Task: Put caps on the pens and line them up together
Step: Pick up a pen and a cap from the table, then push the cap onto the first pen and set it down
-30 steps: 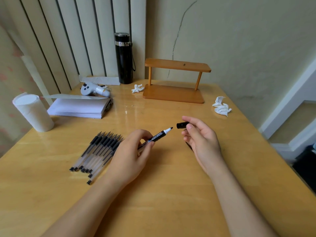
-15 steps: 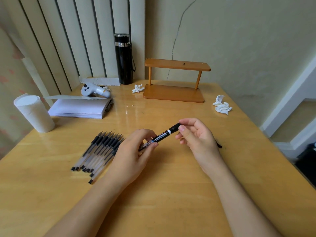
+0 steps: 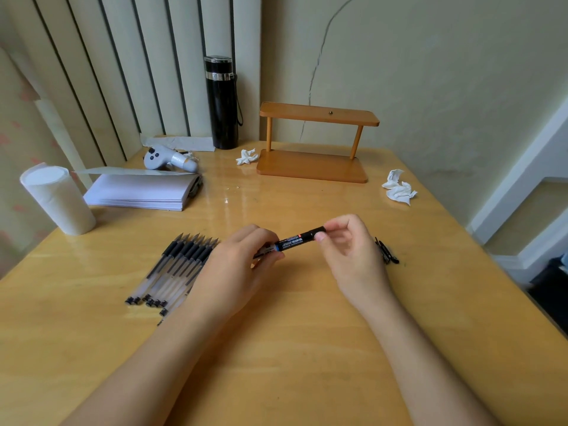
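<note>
While it is held above the middle of the surface (image 3: 307, 348), a black marker (image 3: 295, 240) is gripped at both ends. Its barrel is closed in the curled fingers of the left hand (image 3: 236, 265), and its far end, where the black cap (image 3: 316, 233) is seated, is pinched between thumb and fingertips of the right hand (image 3: 347, 250). The marker is tilted, its capped end pointing toward 2 o'clock. A label with white print, a blue band and a small red mark is seen on the barrel; no bare tip is visible.

At 9 o'clock from the left hand, a row of capped pens (image 3: 175, 265) is laid side by side on the surface, touching one another, with clear barrels, black grips and black caps, their clipped ends pointing toward 1 o'clock. Part of the row is hidden under the left hand. At 3 o'clock from the right hand, small black pieces (image 3: 385, 252) are lying on the surface; whether they are caps or clips cannot be told.
</note>
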